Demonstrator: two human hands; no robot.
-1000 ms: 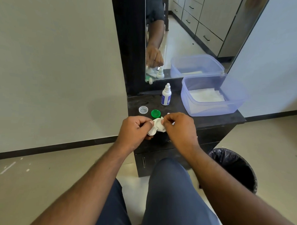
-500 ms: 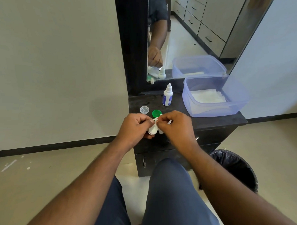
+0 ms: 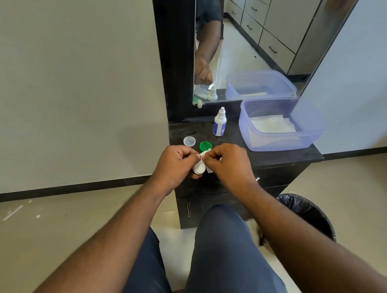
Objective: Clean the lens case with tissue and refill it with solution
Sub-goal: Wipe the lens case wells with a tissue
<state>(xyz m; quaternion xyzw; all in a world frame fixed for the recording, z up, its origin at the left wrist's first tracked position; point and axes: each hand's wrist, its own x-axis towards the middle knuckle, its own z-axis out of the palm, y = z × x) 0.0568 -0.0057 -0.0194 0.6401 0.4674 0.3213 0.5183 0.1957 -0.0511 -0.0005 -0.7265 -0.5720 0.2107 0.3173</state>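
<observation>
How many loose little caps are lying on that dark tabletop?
2: a clear cap near the left edge and a green cap right of it, just beyond the hands. Others may hide under the hands.

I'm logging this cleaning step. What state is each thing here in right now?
White lens case: uncapped, held by left hand.
White tissue: pinched by right hand, against the case.
Green cap: off, on dark dresser top.
Clear cap: off, beside it.
White solution bottle: upright, capped.
Clear blue plastic tub: lidless, tissues inside.

Right hand (image 3: 229, 164) shifted the tissue (image 3: 209, 168) across the lens case (image 3: 199, 167)
</observation>
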